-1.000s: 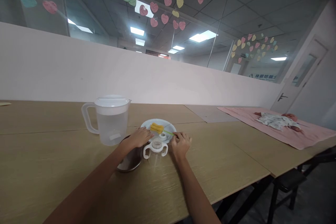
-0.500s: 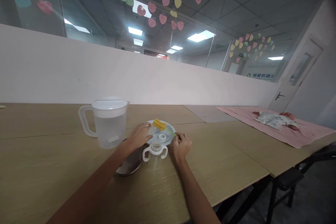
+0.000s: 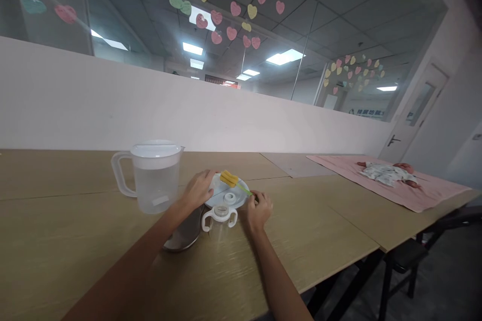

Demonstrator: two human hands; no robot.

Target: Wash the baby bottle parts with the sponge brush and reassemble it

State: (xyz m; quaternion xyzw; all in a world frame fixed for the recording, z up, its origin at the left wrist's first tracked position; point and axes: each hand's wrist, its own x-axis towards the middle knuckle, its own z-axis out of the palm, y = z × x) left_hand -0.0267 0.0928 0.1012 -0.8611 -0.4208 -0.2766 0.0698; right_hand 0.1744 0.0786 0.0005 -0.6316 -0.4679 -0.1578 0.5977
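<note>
My right hand (image 3: 259, 209) is closed around the thin green handle of a bottle brush with a yellow sponge head (image 3: 229, 178). The brush lies slantwise over a white plate (image 3: 241, 199), its head toward the far side. My left hand (image 3: 199, 190) is at the plate's left rim, thumb and fingers apart; whether it touches the rim I cannot tell. A white ring-shaped bottle part (image 3: 229, 198) sits on the plate. In front stands a clear baby bottle with two white handles (image 3: 220, 220), its top uncovered. Left of it, a dark round metal dish (image 3: 184, 235) is partly hidden under my left forearm.
A lidded clear plastic pitcher (image 3: 156, 180) holding water stands left of my left hand. Far right, a doll (image 3: 389, 174) in a patterned garment lies on a pink cloth (image 3: 422, 195). A white wall (image 3: 113, 105) borders the table's back; a black stool (image 3: 408, 256) is beyond its right edge.
The view has shifted slightly, so the table things appear a little further left. My right hand still holds the brush, and my left hand stays by the plate's rim.
</note>
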